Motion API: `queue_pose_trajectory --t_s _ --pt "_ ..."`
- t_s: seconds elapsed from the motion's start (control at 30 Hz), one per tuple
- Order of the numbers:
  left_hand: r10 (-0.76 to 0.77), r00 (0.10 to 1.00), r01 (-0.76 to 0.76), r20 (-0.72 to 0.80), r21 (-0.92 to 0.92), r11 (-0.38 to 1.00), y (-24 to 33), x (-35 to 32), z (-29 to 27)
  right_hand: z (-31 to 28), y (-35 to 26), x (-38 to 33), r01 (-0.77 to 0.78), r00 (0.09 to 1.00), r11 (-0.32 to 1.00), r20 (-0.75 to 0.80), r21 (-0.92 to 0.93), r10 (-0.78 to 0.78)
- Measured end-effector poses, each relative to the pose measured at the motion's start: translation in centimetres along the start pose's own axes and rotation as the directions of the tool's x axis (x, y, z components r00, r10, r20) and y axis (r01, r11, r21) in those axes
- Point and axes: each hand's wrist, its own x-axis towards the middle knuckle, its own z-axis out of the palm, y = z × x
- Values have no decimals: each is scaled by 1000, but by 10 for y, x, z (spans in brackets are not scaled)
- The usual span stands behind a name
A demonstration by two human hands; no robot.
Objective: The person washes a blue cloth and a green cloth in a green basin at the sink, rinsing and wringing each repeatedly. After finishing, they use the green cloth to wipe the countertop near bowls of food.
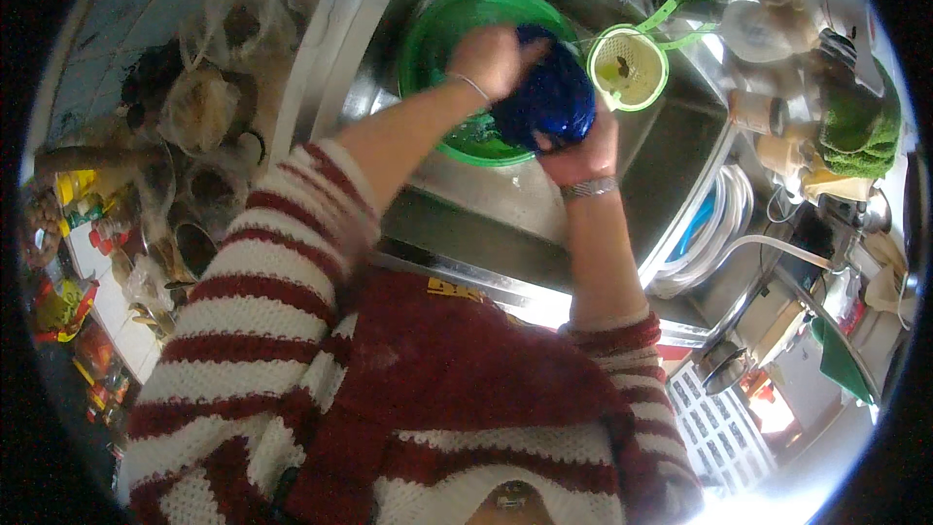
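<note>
A glossy dark blue bowl is tilted over a green plastic basin in the metal sink. My right hand grips the bowl from its lower right side, the fingers partly hidden by it. At its upper left edge my left hand is closed on the bowl, slightly smeared by motion, with one finger showing against the blue. Water glints in the basin below. Just right of the bowl stands a light green strainer basket with some dark scraps in it.
The sink rim runs close to my body. A coiled white hose lies right of the sink. Jars and a green towel stand beyond it. Clear plastic bags and pots crowd the left side.
</note>
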Motion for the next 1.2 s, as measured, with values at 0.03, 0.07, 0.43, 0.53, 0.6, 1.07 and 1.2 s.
queue_pose_trajectory --t_s 0.03,0.07,0.43,0.53,0.6,1.07,1.2 --pt "17 1000 -19 19 65 998 -22 4 -1 4 -4 -4 40 998 994 -40 -106 -45" --pt "28 999 -32 30 135 990 -38 7 2 8 -4 -3 46 993 993 -105 -107 -57" --pt "119 873 -398 472 553 732 -56 -16 39 -11 25 52 -95 991 995 97 1 95" --pt "-135 931 -32 338 445 895 -36 -4 41 -19 25 71 -114 985 994 -132 -2 112" --pt "-33 970 14 242 78 997 -20 -15 34 -28 19 74 -124 988 992 -93 6 124" --pt "467 860 -487 -206 -605 630 88 -103 -49 -8 4 -25 92 966 995 241 38 -99" --pt "448 861 -508 -242 -347 789 84 -67 -43 14 -1 -25 112 909 992 399 56 -125"
